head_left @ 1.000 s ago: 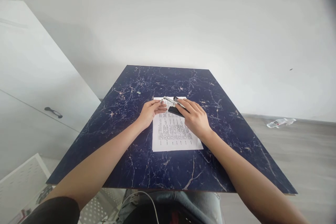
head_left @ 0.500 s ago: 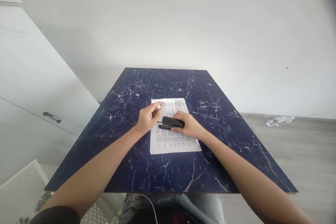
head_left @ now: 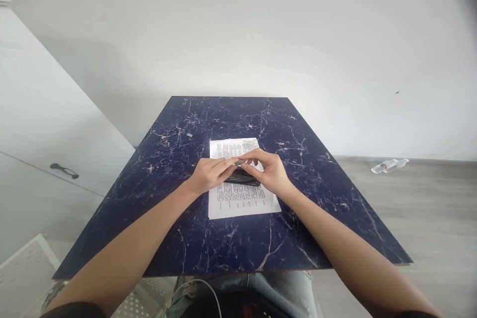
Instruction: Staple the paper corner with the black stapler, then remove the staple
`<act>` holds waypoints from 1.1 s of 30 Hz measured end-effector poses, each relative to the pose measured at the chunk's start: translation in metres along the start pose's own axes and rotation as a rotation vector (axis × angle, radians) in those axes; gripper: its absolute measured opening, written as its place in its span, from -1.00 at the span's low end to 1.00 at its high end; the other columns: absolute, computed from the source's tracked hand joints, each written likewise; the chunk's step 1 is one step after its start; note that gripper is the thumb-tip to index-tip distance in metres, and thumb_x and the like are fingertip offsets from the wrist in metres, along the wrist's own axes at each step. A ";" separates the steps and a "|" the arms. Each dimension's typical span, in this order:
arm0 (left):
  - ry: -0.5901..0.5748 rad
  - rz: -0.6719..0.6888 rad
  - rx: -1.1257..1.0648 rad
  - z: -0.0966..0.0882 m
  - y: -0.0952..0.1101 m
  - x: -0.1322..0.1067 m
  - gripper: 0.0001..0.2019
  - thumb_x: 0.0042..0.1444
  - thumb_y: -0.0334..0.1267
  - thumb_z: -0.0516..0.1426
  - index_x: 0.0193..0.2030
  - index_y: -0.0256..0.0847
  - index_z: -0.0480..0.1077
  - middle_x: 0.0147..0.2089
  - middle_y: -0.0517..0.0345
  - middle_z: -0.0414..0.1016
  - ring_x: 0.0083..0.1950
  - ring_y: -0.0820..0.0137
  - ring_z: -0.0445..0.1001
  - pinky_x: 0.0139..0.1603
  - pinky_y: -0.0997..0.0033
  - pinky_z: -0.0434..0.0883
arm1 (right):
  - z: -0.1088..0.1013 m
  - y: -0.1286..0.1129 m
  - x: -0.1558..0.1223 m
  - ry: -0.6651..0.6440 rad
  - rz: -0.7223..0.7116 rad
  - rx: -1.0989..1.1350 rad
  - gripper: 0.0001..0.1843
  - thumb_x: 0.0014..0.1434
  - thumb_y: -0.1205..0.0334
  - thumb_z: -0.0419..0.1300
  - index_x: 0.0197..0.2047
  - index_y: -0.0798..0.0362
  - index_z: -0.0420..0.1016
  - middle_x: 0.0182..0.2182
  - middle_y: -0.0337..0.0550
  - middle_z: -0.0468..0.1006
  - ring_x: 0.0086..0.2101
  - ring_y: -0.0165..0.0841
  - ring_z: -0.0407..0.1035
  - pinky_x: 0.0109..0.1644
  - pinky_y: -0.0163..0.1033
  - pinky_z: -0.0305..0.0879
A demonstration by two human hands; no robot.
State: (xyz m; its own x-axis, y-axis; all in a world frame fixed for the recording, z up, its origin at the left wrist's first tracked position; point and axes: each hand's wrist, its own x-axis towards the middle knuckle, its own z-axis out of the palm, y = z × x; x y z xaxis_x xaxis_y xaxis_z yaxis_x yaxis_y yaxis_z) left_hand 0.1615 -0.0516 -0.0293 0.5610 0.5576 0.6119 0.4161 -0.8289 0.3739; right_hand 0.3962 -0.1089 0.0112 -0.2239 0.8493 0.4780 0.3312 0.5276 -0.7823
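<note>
Over the middle of the table, the fingertips of my left hand [head_left: 209,175] and my right hand [head_left: 273,173] meet on a small grey strip of staples [head_left: 239,163]. Both hands pinch it between thumb and fingers. Just beneath them a black stapler [head_left: 244,178] lies across the printed paper [head_left: 244,207], partly covered by my fingers. The paper lies flat, its text running up to the far edge.
The dark blue marble-patterned table [head_left: 238,248] stands against a white wall. A small pale green bit [head_left: 190,135] lies left of the paper. Clear plastic bottles [head_left: 388,166] are on the floor at right. A white cabinet [head_left: 44,109] stands at left.
My right hand has let go of the stapler, which now rests on the paper, and has come up to pinch the staple strip held by my left hand. The view has shifted slightly.
</note>
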 end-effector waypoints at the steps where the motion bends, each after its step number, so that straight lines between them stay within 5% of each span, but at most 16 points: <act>1: 0.005 0.004 0.001 0.000 0.000 0.000 -0.73 0.36 -0.15 0.16 0.12 0.00 0.59 -0.27 0.11 0.70 -0.40 0.37 0.58 -0.35 0.37 0.46 | 0.000 0.000 0.000 0.004 0.002 0.002 -0.79 0.33 0.04 0.31 -0.03 -0.11 0.66 -0.21 -0.16 0.68 -0.25 -0.26 0.47 -0.16 -0.10 0.40; 6: 0.068 0.030 -0.005 -0.003 0.004 0.002 -0.69 0.37 -0.12 0.13 0.17 -0.04 0.56 -0.43 0.18 0.58 -0.51 0.42 0.43 -0.41 0.41 0.38 | -0.010 0.016 0.005 0.069 0.001 -0.035 -0.84 0.31 0.10 0.32 -0.09 -0.08 0.67 -0.20 -0.16 0.68 -0.27 -0.29 0.48 -0.16 -0.12 0.42; 9: 0.170 -0.063 0.061 -0.012 -0.003 0.006 -0.69 0.41 -0.15 0.05 0.09 -0.11 0.58 -0.30 0.09 0.61 -0.38 0.38 0.49 -0.27 0.39 0.42 | -0.036 0.049 0.012 0.195 0.061 -0.200 -0.83 0.24 0.12 0.33 -0.13 -0.06 0.70 -0.21 -0.14 0.69 -0.30 -0.27 0.49 -0.16 -0.09 0.45; 14: 0.222 -0.431 0.355 -0.037 -0.055 0.006 -0.70 0.37 -0.22 0.03 -0.16 -0.19 0.60 -0.15 -0.02 0.56 -0.11 0.23 0.53 0.04 0.25 0.47 | -0.098 0.119 0.015 0.358 0.167 -0.621 -0.81 0.07 0.28 0.24 -0.30 -0.02 0.71 -0.26 -0.16 0.71 -0.24 -0.17 0.52 0.04 -0.01 0.43; 17: 0.158 -0.609 0.492 -0.048 -0.094 -0.004 -0.73 0.31 -0.23 0.10 -0.09 -0.22 0.63 -0.04 -0.14 0.52 0.10 0.08 0.50 0.26 0.09 0.41 | -0.120 0.142 0.012 0.397 0.265 -0.757 -0.76 0.03 0.31 0.20 -0.33 0.00 0.72 -0.28 -0.12 0.71 -0.22 -0.13 0.53 0.06 -0.03 0.41; 21: 0.018 -0.692 0.539 -0.046 -0.117 -0.014 -0.53 0.37 -0.20 0.05 0.36 -0.24 0.41 0.38 -0.27 0.33 0.39 -0.05 0.34 0.39 -0.08 0.30 | -0.125 0.154 0.009 0.403 0.425 -0.812 -0.72 0.00 0.27 0.20 -0.31 0.04 0.75 -0.34 -0.05 0.68 -0.26 -0.12 0.52 0.03 -0.05 0.40; 24: -0.116 -0.642 0.539 -0.041 -0.116 -0.014 -0.48 0.42 -0.21 -0.03 0.47 -0.18 0.27 0.55 -0.17 0.15 0.52 -0.07 0.17 0.45 -0.19 0.19 | -0.123 0.156 0.009 0.378 0.451 -0.795 -0.69 -0.01 0.27 0.17 -0.30 0.05 0.75 -0.34 -0.05 0.68 -0.29 -0.13 0.52 0.02 -0.07 0.39; 33: -0.032 -0.571 0.449 -0.043 -0.116 -0.010 -0.54 0.27 -0.44 0.00 0.23 -0.16 0.52 0.12 -0.09 0.55 0.17 0.06 0.49 0.26 0.03 0.41 | -0.123 0.163 0.008 0.570 0.496 -0.600 -0.63 -0.06 0.26 0.11 -0.30 0.10 0.73 -0.45 -0.07 0.64 -0.36 -0.18 0.50 -0.05 -0.10 0.41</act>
State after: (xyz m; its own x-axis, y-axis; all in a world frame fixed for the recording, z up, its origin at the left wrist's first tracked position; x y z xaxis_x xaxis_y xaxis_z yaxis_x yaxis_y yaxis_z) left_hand 0.0765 0.0370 -0.0486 0.1860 0.9045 0.3837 0.9003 -0.3133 0.3022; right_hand 0.5607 -0.0143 -0.0634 0.4936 0.7752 0.3943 0.7174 -0.1066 -0.6884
